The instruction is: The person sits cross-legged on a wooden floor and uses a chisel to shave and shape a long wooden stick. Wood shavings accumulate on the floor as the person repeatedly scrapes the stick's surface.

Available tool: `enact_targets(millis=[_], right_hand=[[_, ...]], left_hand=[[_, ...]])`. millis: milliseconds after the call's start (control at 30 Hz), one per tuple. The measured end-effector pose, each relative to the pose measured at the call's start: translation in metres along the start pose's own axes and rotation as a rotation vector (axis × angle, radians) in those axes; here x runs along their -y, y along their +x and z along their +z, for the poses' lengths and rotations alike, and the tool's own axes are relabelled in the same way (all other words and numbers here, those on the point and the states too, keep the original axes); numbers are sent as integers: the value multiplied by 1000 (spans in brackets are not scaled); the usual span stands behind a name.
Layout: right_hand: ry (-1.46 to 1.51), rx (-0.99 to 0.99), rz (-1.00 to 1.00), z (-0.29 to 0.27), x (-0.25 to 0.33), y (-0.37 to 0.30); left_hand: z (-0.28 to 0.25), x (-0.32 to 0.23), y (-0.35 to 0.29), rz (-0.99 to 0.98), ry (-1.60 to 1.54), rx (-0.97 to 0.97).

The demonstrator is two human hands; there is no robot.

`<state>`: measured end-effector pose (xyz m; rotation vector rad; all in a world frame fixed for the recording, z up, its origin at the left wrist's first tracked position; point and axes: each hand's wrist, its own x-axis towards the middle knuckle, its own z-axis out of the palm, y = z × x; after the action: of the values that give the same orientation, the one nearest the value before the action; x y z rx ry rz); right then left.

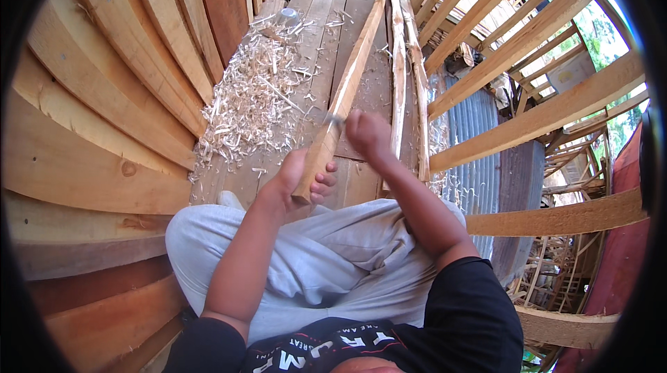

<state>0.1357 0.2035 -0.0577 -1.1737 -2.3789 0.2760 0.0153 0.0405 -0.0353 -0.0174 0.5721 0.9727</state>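
A long squared stick of pale wood (pixel 354 67) slants away from me, its far end narrowing to a point. My left hand (pixel 300 177) is wrapped round it from beneath, close to its near end, with the fingertips showing on the right side. My right hand (pixel 368 135) is closed in a fist just right of the stick. From that fist a short grey knife blade (pixel 335 120) lies across the wood. The fist hides the knife's handle.
Curled wood shavings (pixel 243 105) are heaped on the plank floor (pixel 316 32) to the left. A clear cup-like container (pixel 287 17) sits beyond them. Two rough wood strips (pixel 398 81) lie right of the stick. Board wall (pixel 104 164) stands left; slatted railing (pixel 535 119) runs along the right.
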Motion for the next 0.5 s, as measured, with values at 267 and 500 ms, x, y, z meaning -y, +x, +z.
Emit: enact_targets(millis=[267,500], right_hand=[[37,98,-3,-9,-11,10],[-52,84,-190,-16,-39,23]], left_hand=[[-2,-6,0,55,134,-100],[3,11,2,35,138,-161]])
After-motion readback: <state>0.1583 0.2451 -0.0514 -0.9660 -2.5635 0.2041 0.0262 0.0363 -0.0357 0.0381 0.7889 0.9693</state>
